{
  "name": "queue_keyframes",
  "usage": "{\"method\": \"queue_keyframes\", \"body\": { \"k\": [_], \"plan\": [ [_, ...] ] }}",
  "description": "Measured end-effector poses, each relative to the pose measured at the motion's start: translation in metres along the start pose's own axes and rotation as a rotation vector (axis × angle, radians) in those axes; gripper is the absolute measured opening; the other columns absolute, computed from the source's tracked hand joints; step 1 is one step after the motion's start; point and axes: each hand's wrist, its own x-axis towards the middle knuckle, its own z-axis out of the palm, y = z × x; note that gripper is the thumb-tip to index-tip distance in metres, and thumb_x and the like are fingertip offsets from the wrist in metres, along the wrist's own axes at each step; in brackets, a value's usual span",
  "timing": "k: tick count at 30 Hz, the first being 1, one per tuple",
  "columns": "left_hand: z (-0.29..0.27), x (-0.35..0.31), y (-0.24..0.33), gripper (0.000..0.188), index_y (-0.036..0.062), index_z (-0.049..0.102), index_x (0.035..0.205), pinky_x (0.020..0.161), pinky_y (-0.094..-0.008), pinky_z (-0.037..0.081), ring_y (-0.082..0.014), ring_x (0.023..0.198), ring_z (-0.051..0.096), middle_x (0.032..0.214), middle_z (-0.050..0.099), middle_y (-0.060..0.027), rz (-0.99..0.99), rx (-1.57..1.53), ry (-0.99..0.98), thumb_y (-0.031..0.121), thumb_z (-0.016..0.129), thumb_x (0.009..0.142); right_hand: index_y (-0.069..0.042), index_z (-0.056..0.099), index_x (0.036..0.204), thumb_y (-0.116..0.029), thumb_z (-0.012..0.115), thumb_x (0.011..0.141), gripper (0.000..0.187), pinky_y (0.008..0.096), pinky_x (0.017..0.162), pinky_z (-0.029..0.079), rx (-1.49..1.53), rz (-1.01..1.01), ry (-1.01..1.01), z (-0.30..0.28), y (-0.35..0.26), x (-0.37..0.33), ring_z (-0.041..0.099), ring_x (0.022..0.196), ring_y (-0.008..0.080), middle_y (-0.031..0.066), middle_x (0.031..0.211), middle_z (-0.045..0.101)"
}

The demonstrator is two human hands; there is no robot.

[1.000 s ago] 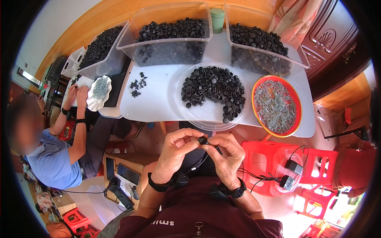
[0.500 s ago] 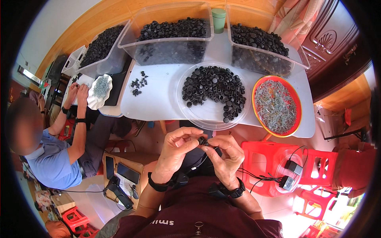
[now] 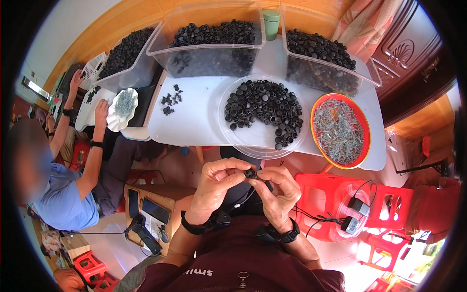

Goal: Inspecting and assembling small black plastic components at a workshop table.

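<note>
Between my two hands, just in front of the table edge, is a small black plastic part (image 3: 250, 173). My left hand (image 3: 219, 182) pinches it from the left with thumb and fingertips. From the other side, the thumb and forefinger of my right hand (image 3: 277, 190) grip it too. The fingers cover much of the part, so its exact shape is hard to make out. Beyond my hands a clear round tray (image 3: 224, 138) holds a heap of black plastic caps (image 3: 262, 104). To its right, a red basin (image 3: 365, 131) with a yellow rim is full of thin metal pins or screws (image 3: 336, 131).
Large clear bins (image 3: 209, 61) of black parts line the back, beside a green canister (image 3: 271, 24). Small black pieces (image 3: 170, 100) lie on the table's left. A co-worker (image 3: 73, 194) sits left, near a white scalloped dish (image 3: 115, 121). A red stool (image 3: 316, 190) stands right.
My hands keep their grip on the black part and have barely shifted. At left, the co-worker's hands have separated, one reaching out toward the white basket.
</note>
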Motion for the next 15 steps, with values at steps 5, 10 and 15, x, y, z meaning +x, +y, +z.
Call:
{"method": "queue_keyframes", "body": {
  "k": [5,10,15],
  "plan": [
    [0.0004,0.0001,0.0000,0.021,-0.0023,0.063,0.097,0.082,-0.0280,0.048,-0.0218,0.098,0.059,0.100,0.062,-0.0129,0.011,-0.014,0.001,-0.009,0.057,0.078,-0.001,0.064,0.080,0.003,0.076,0.065,0.019,0.0255,0.059,0.047,0.034,0.021,0.009,0.0005,0.0009,-0.0011,0.060,0.068,0.0155,0.0077,0.079,0.063],
    [0.0043,-0.0010,0.0029,0.022,-0.0027,0.063,0.097,0.082,-0.0293,0.048,-0.0221,0.096,0.060,0.098,0.062,-0.0125,-0.018,-0.039,0.055,-0.009,0.059,0.077,-0.001,0.064,0.080,0.003,0.075,0.066,0.019,0.0245,0.061,0.048,0.022,0.002,-0.016,0.0004,-0.0003,-0.0008,0.061,0.070,0.0146,0.0084,0.081,0.064],
    [0.0041,-0.0016,0.0027,0.024,-0.0029,0.063,0.098,0.082,-0.0303,0.048,-0.0224,0.095,0.061,0.095,0.063,-0.0120,0.015,0.008,0.055,-0.010,0.060,0.075,-0.001,0.064,0.081,0.003,0.075,0.066,0.019,0.0241,0.061,0.049,0.043,0.013,-0.010,0.0009,0.0016,-0.0029,0.061,0.071,0.0146,0.0091,0.082,0.064]
  ]
}}
